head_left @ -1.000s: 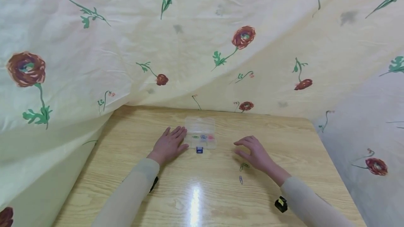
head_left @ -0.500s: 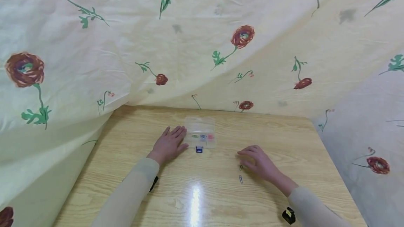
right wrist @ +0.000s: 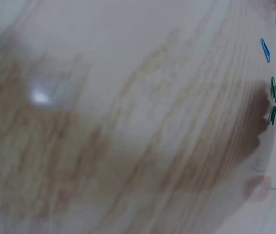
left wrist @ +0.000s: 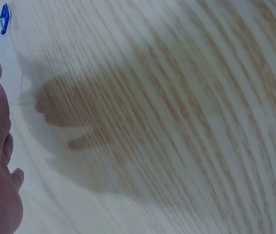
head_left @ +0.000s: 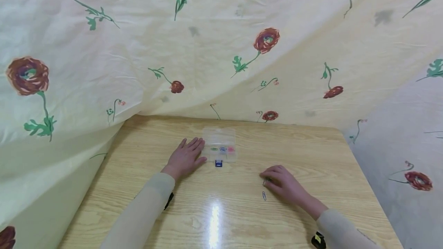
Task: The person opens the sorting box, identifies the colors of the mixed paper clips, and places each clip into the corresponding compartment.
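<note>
A clear plastic compartment box (head_left: 213,159) lies with its lid (head_left: 219,136) raised at the back. Green clips (head_left: 214,149), blue clips (head_left: 223,149) and pink clips (head_left: 231,149) occupy separate compartments; a blue latch (head_left: 219,163) is at its front. My left hand (head_left: 184,160) rests flat at the box's left edge, fingers straight and spread. To the right, my right hand (head_left: 281,181) reaches down over two green paper clips (right wrist: 273,89), fingers bent loosely and fingertips right at them. A blue paper clip (head_left: 264,195) lies just nearer the front.
The wooden table (head_left: 166,222) ends at the back against a floral cloth (head_left: 194,49), which also hangs along both sides. A black strap device (head_left: 318,240) sits under the right forearm, and another dark piece (head_left: 169,201) shows by the left sleeve.
My right hand has moved down and slightly right, from beside the green paper clips to over them. The left hand and the box have stayed put.
</note>
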Demonstrator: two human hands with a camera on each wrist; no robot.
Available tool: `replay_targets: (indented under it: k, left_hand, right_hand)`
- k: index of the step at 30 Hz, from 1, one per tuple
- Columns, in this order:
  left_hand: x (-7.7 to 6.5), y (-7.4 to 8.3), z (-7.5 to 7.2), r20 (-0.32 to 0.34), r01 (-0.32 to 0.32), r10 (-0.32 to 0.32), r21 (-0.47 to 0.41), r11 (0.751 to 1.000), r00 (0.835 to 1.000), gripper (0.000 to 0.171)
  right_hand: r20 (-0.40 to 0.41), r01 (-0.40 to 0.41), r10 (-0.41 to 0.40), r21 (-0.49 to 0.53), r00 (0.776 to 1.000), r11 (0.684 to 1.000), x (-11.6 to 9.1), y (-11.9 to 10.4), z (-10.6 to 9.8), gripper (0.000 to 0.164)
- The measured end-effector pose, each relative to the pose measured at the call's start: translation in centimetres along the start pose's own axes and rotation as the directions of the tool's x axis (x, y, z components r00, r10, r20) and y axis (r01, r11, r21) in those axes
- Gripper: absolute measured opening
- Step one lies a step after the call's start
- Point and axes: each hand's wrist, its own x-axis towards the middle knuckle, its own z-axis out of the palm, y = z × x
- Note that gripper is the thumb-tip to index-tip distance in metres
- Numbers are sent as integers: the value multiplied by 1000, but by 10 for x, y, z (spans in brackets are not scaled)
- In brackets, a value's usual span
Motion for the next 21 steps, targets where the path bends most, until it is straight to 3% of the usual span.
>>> replay_targets:
  k: [21]
  left_hand:
    - [0,0,-2,-6,-6,6,-20,1000,1000,75]
  right_hand:
    - [-67,54,-55,-17,996,998,5,8,14,23]
